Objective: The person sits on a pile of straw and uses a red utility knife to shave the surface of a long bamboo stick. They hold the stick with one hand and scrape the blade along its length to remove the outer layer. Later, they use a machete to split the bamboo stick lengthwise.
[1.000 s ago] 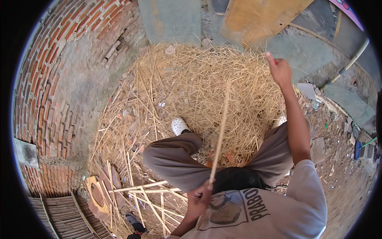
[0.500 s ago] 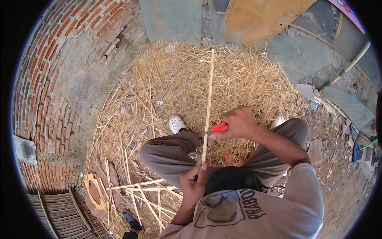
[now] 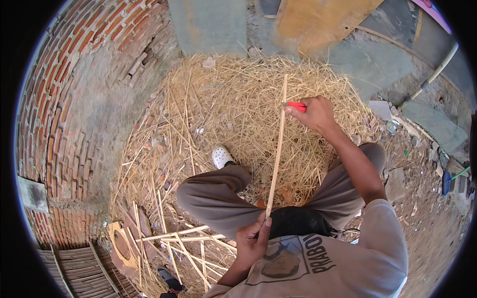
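Note:
A long, pale strip of split bamboo [image 3: 278, 159] stretches away from my lap, its far tip over a heap of shavings [image 3: 233, 109]. Close to my waist, my left hand [image 3: 253, 237] grips the near end between thumb and fingers. Out near the far end, my right hand [image 3: 318, 113] is closed around a red-handled knife [image 3: 297, 106], probably a cutter. Its blade lies against the strip, partly hidden by the fingers. A black pad [image 3: 298, 221] covers my lap under the strip's near end.
More bamboo strips [image 3: 191, 248] lie crossed on the ground at lower left, beside a wooden piece with a round hole [image 3: 121, 243]. A brick wall [image 3: 59, 134] rises on the left. Flat sheets [image 3: 208, 30] lie beyond the heap, and rubble [image 3: 397, 184] is at right.
My right hand with the knife has slid away from me along the strip toward its far end. The strip's far end has swung right, and my left hand has shifted slightly right.

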Demonstrator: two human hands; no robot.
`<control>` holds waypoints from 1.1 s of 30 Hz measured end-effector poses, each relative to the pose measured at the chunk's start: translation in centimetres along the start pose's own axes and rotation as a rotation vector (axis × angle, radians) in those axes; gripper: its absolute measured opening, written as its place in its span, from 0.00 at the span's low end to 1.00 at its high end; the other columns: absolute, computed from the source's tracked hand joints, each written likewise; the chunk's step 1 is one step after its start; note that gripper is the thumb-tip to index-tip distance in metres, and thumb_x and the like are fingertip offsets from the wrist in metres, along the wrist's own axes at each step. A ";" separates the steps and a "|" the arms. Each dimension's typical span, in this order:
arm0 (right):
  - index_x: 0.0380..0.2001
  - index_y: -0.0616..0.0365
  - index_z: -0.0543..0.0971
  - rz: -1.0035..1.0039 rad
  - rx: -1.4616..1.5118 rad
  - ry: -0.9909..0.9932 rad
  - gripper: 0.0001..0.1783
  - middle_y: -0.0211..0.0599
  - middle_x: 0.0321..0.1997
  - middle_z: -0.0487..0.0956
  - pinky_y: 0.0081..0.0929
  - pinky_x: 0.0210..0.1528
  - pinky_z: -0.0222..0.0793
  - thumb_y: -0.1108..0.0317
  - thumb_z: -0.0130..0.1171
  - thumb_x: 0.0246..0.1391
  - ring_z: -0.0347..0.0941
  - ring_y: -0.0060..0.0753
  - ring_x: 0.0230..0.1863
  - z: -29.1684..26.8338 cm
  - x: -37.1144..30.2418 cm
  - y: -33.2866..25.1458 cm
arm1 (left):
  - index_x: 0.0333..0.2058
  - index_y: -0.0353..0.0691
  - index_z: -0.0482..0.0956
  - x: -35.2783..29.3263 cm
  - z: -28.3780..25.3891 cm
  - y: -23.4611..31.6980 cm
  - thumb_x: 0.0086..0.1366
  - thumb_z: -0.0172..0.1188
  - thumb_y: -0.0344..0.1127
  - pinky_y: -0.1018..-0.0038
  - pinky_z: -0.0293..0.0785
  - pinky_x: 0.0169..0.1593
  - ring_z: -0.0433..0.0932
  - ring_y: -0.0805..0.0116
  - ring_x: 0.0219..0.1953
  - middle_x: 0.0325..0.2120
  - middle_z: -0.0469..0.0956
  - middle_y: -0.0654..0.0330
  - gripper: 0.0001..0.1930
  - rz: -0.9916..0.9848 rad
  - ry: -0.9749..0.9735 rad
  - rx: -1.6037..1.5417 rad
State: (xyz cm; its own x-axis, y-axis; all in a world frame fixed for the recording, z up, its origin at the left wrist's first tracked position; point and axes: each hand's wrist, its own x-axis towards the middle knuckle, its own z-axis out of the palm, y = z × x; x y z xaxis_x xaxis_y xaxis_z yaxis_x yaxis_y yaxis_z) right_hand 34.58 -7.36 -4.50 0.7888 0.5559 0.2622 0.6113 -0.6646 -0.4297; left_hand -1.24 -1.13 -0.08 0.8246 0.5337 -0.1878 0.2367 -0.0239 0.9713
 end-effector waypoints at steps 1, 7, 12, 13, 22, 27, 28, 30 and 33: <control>0.14 0.55 0.80 0.016 0.016 0.031 0.44 0.38 0.09 0.72 0.37 0.21 0.67 0.20 0.48 0.44 0.73 0.41 0.16 0.3 0.1 0.3 | 0.48 0.29 0.78 0.0 -0.2 -0.3 0.67 0.56 0.25 0.87 0.56 0.24 0.59 0.88 0.21 0.17 0.64 0.75 0.12 0.044 -0.037 0.024; 0.13 0.56 0.77 0.462 0.129 0.030 0.47 0.36 0.12 0.73 0.37 0.23 0.67 0.18 0.38 0.48 0.73 0.38 0.18 -2.6 3.9 4.7 | 0.44 0.28 0.80 -1.4 -0.9 -0.7 0.66 0.56 0.25 0.87 0.56 0.24 0.59 0.88 0.21 0.16 0.64 0.76 0.10 0.003 -0.048 0.024; 0.13 0.53 0.78 0.057 0.141 -0.113 0.44 0.31 0.10 0.70 0.34 0.19 0.65 0.20 0.41 0.48 0.72 0.33 0.16 -1.8 -1.1 -1.1 | 0.46 0.31 0.80 1.1 -0.8 -1.3 0.68 0.55 0.27 0.87 0.55 0.24 0.60 0.89 0.22 0.17 0.65 0.76 0.11 -0.044 0.160 -0.038; 0.13 0.52 0.79 -0.108 0.128 -0.117 0.42 0.32 0.10 0.71 0.33 0.19 0.66 0.20 0.46 0.46 0.72 0.33 0.15 -0.9 -2.8 -2.1 | 0.51 0.34 0.78 1.8 -1.4 -1.9 0.69 0.54 0.28 0.88 0.54 0.24 0.59 0.89 0.22 0.18 0.66 0.76 0.14 -0.036 0.119 -0.045; 0.06 0.50 0.70 -0.426 0.164 -0.024 0.39 0.32 0.06 0.68 0.32 0.14 0.61 0.23 0.58 0.38 0.67 0.34 0.09 0.4 -5.4 -6.3 | 0.53 0.36 0.77 3.0 -0.7 0.4 0.68 0.54 0.27 0.87 0.51 0.22 0.56 0.90 0.19 0.17 0.63 0.77 0.15 -0.011 0.122 -0.162; 0.05 0.50 0.70 -0.539 0.118 -0.067 0.39 0.31 0.06 0.68 0.32 0.14 0.61 0.23 0.57 0.39 0.67 0.33 0.09 0.2 -7.3 -7.1 | 0.53 0.35 0.77 3.5 -0.2 0.5 0.69 0.54 0.27 0.87 0.49 0.21 0.56 0.90 0.18 0.16 0.63 0.77 0.15 -0.040 0.119 -0.156; 0.05 0.50 0.71 -0.580 0.159 -0.064 0.40 0.31 0.06 0.68 0.32 0.13 0.61 0.23 0.56 0.40 0.67 0.33 0.08 0.4 -7.7 -7.2 | 0.53 0.34 0.77 3.5 -0.1 0.7 0.69 0.54 0.27 0.87 0.50 0.21 0.56 0.90 0.18 0.16 0.63 0.77 0.15 -0.042 0.114 -0.165; 0.07 0.51 0.73 -0.467 0.062 -0.098 0.40 0.31 0.06 0.68 0.33 0.14 0.62 0.22 0.55 0.41 0.67 0.34 0.08 0.1 -6.3 -6.5 | 0.53 0.34 0.76 3.2 -0.2 0.4 0.69 0.54 0.27 0.87 0.50 0.21 0.56 0.90 0.18 0.16 0.64 0.77 0.15 -0.047 0.089 -0.138; 0.09 0.52 0.76 -0.282 0.020 -0.071 0.41 0.32 0.06 0.69 0.33 0.14 0.63 0.22 0.53 0.42 0.68 0.34 0.09 0.1 -3.2 -3.9 | 0.53 0.34 0.76 2.4 -0.5 -0.4 0.69 0.54 0.27 0.86 0.50 0.21 0.56 0.90 0.18 0.16 0.63 0.77 0.15 -0.032 0.041 -0.095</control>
State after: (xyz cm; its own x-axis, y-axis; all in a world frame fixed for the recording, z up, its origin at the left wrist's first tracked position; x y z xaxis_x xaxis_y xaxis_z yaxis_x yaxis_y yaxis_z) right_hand 29.63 -6.49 -3.75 0.5811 0.7515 0.3124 0.8037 -0.4695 -0.3656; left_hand 0.38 0.59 -0.81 0.7953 0.5670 -0.2144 0.2111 0.0726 0.9748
